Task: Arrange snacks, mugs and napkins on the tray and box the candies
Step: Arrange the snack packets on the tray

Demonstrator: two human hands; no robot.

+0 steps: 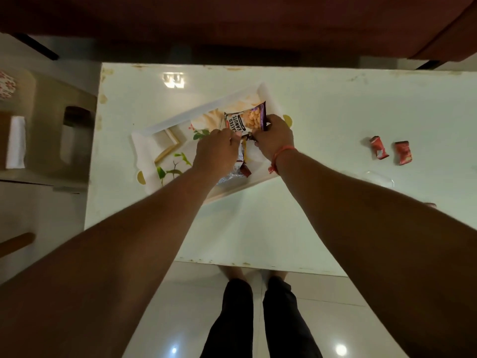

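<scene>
Glossy white tabletop (322, 104) carries the work. Nearest, both forearms reach onto the printed tray (144, 148). Left hand (216, 151) pinches the near edge of the salted peanuts packet (246, 118); right hand (275, 136) grips its right end, apparently squaring it flat beside a second snack packet (236, 173) on the tray. Farther right, two red candies (389, 151) lie unboxed, well apart.
</scene>
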